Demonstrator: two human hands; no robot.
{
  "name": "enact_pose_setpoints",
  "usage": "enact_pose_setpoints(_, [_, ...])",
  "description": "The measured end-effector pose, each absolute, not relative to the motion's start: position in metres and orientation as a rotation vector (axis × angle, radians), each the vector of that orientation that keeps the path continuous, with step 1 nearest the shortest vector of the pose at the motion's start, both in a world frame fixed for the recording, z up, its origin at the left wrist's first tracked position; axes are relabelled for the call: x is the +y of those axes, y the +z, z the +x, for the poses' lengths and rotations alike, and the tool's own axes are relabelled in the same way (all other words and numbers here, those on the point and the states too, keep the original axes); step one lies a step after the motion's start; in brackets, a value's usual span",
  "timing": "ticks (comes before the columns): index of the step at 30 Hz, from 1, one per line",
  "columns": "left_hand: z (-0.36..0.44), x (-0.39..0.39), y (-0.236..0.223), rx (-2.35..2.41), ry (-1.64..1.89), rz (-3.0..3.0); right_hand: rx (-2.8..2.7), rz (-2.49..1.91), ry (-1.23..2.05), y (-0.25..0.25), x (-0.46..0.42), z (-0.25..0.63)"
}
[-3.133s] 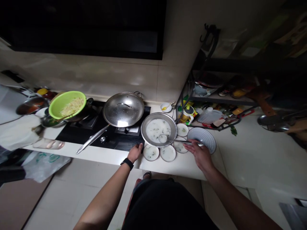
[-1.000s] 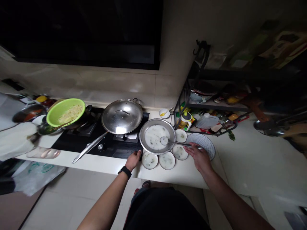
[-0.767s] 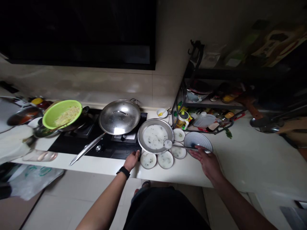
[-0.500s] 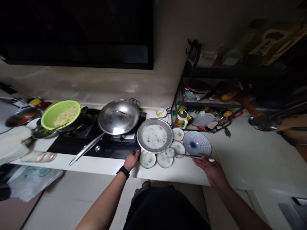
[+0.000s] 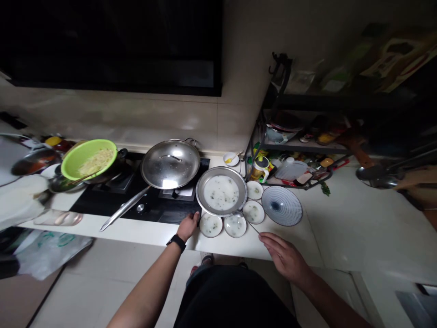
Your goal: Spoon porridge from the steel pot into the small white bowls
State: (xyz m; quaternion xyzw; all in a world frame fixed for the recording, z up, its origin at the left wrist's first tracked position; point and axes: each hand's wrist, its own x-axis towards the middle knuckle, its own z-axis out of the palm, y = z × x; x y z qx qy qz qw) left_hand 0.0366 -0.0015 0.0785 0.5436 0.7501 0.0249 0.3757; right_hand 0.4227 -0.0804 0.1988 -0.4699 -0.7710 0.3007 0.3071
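My left hand [image 5: 187, 226] rests at the counter's edge, its fingertips close to the rim of a large steel dish [image 5: 221, 193] holding cloudy white liquid with green flecks. Several small white plates [image 5: 210, 225] with similar liquid sit around that dish. A metal spoon [image 5: 253, 227] lies with its bowl in one plate and its thin handle pointing toward my right hand [image 5: 283, 259]. That hand hovers over the counter, fingers apart, its fingertips by the handle's tip. A blue-and-white ribbed plate [image 5: 282, 206] stands beyond it.
A lidded steel wok [image 5: 170, 164] sits on a black hob [image 5: 170, 216]. A green colander of noodles [image 5: 89, 159] is tilted at the left beside a white sleeve [image 5: 20, 200]. A cluttered metal rack [image 5: 300, 171] stands behind the plates.
My right hand has drawn back toward me and no longer holds the spoon, which now lies in the small plate. My left hand has stayed at the counter's edge.
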Motion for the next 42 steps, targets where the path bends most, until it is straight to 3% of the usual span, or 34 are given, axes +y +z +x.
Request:
enact_pose_setpoints(4, [0.038,-0.002,0.081,1.922,0.072,1.382,-2.179,-1.181,0.54,0.191,-0.047,0.411])
enact_pose_setpoints(8, [0.038,-0.003,0.082,1.926,0.085,1.392,-2.053,-1.277,0.487,0.166,0.004,0.392])
enact_pose_setpoints(13, [0.038,-0.004,0.079,1.93,0.091,1.401,-1.755,-1.459,0.734,0.137,0.036,0.373])
enact_pose_setpoints(20, [0.034,-0.004,0.078,1.916,0.15,1.352,-0.866,-1.575,1.14,0.112,0.034,0.358])
enact_pose_setpoints(28, [0.031,-0.002,0.078,1.902,0.162,1.311,-0.556,-1.428,1.265,0.123,0.033,0.359])
enact_pose_setpoints(42, [0.031,0.003,0.08,1.894,0.052,1.404,-0.496,-1.377,1.146,0.167,0.006,0.406])
